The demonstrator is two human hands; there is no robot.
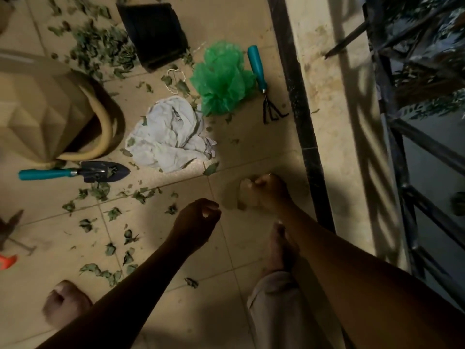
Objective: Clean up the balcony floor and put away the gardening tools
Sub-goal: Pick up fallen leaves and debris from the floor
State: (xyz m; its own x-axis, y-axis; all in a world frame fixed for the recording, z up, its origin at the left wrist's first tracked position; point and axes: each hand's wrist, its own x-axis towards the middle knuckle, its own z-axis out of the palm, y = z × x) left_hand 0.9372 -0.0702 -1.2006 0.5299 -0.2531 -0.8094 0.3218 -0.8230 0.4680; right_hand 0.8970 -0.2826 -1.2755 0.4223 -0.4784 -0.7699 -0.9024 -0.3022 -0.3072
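While both arms reach forward and down over the balcony floor [246, 147], the left hand [198, 220] hangs in shadow with its fingers curled in to meet the thumb; nothing visible in them. Right hand [266, 192] is above the tiles near the black kerb [302, 122], fingers clenched. A pale blurred patch sits at its knuckles; cannot tell whether it is held.

Tools, all lying on the floor:
- trowel [75, 172], teal handle, blade soiled, just beside the rim of a beige faceted pot [42, 107] tipped on its side.
- hand rake [259, 74], teal handle, tines toward the camera, beside the kerb and touching a crumpled green plastic bag [221, 79].

White cloth [171, 137] is bunched between pot and bag. Black pot [156, 31] lies at the top. Cut leaves [100, 44] are scattered widely, densest at upper left, thinner near the bare left foot [65, 303]. Right foot [279, 250] is partly hidden by the right forearm.
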